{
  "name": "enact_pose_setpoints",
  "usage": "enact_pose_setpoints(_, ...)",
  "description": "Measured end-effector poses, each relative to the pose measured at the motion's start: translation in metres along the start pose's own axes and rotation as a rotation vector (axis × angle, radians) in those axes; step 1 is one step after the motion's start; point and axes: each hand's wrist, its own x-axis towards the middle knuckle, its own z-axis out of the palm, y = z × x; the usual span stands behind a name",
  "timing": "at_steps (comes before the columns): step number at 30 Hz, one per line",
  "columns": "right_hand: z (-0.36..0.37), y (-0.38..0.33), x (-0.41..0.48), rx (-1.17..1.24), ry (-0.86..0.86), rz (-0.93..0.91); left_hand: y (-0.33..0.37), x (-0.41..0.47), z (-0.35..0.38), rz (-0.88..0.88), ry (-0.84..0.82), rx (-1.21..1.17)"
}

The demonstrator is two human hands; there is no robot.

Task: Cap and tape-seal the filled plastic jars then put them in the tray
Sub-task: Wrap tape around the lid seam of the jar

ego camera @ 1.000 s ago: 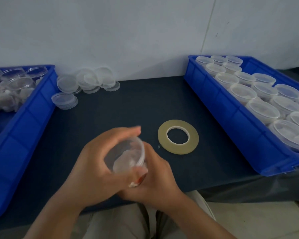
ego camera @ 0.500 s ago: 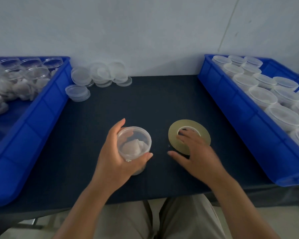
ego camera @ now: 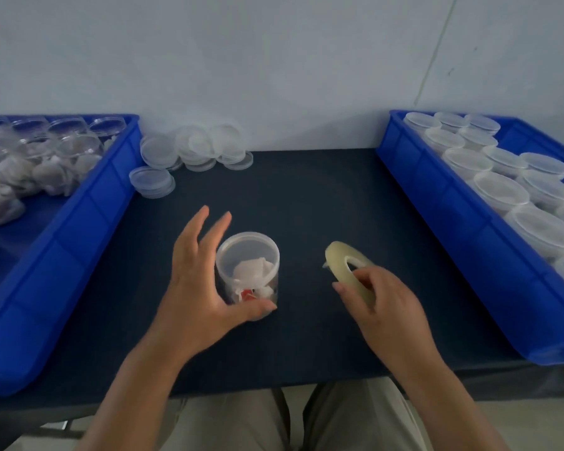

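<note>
Fingers (ego camera: 200,232) of the left hand (ego camera: 194,288) are straight and spread, pointing away from the person, just left of the jar (ego camera: 248,266). Thumb reaches along the jar's near base and looks to touch it; palm faces the jar wall, nothing gripped. Right hand (ego camera: 383,309) has its fingers curled round the near edge of the tape roll (ego camera: 345,266), pinching it. Roll is tilted up on edge, far side lifted off the table (ego camera: 306,196), hole facing up and right.

Jar stands upright on the dark table, centre, between the two hands and apart from the tape roll. Clear plastic, translucent lid on top, white pouches and a bit of red inside.

Left tray (ego camera: 79,229), blue, holds uncapped jars (ego camera: 75,143) with white filling at its far end. Right tray (ego camera: 453,229), blue, is packed with capped jars (ego camera: 500,190) in rows. Loose lids (ego camera: 196,148) sit piled against the wall beside the left tray's far corner, with a small lid stack (ego camera: 152,182) just in front of them.

Both forearms are bare. Light trousers (ego camera: 241,424) show below the table edge.
</note>
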Motion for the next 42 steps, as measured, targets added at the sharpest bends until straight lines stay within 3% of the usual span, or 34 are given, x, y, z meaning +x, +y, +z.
enact_pose_setpoints(2, -0.007, -0.015, -0.015, 0.146, -0.038, 0.035, 0.021, -0.013, 0.001, 0.093, 0.081, 0.05)
enact_pose_setpoints(5, -0.01, -0.035, -0.035, 0.327, -0.07, -0.031, 0.055, -0.023, 0.011, 0.196, 0.052, 0.051)
enact_pose_setpoints(11, -0.004, -0.055, -0.058, 0.483, -0.105, -0.096, 0.087, -0.022, 0.013, 0.106, 0.031, -0.099)
enact_pose_setpoints(17, 0.01, -0.051, -0.069, 0.444, -0.093, -0.098, 0.085, -0.029, 0.015, 0.159, 0.174, 0.032)
enact_pose_setpoints(24, 0.004, -0.051, -0.062, 0.459, -0.248, -0.181, 0.086, -0.04, 0.013, 0.247, 0.146, 0.196)
enact_pose_setpoints(29, -0.005, -0.053, -0.052, 0.501, -0.353, -0.199, 0.091, -0.041, 0.007, 0.166, 0.056, 0.125)
enact_pose_setpoints(34, -0.003, -0.053, -0.053, 0.447, -0.32, -0.243, 0.079, -0.041, 0.009, 0.246, 0.168, 0.187)
enact_pose_setpoints(37, -0.007, -0.052, -0.05, 0.292, -0.238, -0.252, 0.079, -0.046, 0.01, 0.287, 0.224, 0.168)
enact_pose_setpoints(42, -0.016, -0.047, -0.044, 0.121, -0.194, -0.292, 0.076, -0.065, 0.012, 0.142, 0.304, -0.059)
